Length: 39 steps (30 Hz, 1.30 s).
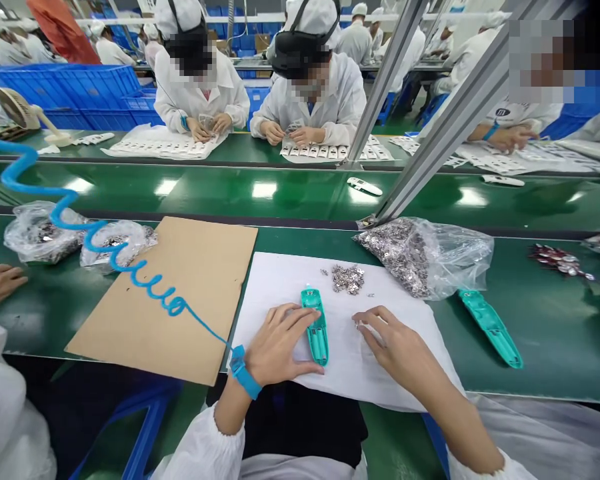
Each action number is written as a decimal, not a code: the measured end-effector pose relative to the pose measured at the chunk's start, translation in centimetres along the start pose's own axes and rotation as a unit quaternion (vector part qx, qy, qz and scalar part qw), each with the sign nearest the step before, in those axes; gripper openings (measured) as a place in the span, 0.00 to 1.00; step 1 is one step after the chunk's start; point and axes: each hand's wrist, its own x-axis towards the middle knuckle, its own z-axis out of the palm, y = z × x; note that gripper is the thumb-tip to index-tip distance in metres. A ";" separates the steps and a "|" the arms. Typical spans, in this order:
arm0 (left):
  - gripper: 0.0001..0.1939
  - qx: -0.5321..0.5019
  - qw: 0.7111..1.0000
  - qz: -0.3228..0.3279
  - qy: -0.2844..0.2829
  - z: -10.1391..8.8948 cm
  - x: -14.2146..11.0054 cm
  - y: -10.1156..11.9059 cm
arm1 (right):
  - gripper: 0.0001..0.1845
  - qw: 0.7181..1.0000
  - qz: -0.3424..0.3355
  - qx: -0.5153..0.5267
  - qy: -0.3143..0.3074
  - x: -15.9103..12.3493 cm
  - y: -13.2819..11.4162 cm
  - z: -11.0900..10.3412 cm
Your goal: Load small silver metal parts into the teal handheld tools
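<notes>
A teal plastic housing half (315,330) lies hollow side up on a white sheet (270,287). My left hand (283,343), with a blue coiled-cord strap on the wrist, grips it, fingers at its left and upper edge and thumb near its lower end. To the right, my right hand (397,343) is closed in a pinch above the sheet. A tiny shiny metal piece (356,325) shows at its fingertips, partly hidden. Just beyond both hands sits a small heap of metal pieces (349,279), with a few strays beside it.
A plastic bag of metal pieces (405,257) rests at the sheet's upper right, near another teal housing half (490,327). Brown cardboard (180,287) lies at left under the blue coiled cord (107,243). A metal post (445,113) slants over the bench. Co-workers sit across and alongside.
</notes>
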 end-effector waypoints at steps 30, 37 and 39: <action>0.44 0.029 0.999 0.020 0.003 0.6 0.5 0.3 | 0.18 0.984 -0.140 0.066 -0.093 -0.8 -5.1 1.1; 0.43 0.003 1.000 0.024 -0.008 0.8 0.3 0.0 | 0.18 0.983 -0.158 0.020 -0.095 -0.3 -5.6 0.6; 0.42 -0.004 1.000 0.024 -0.011 0.7 0.1 -0.1 | 0.18 0.983 -0.160 -0.007 -0.094 -0.2 -5.8 0.4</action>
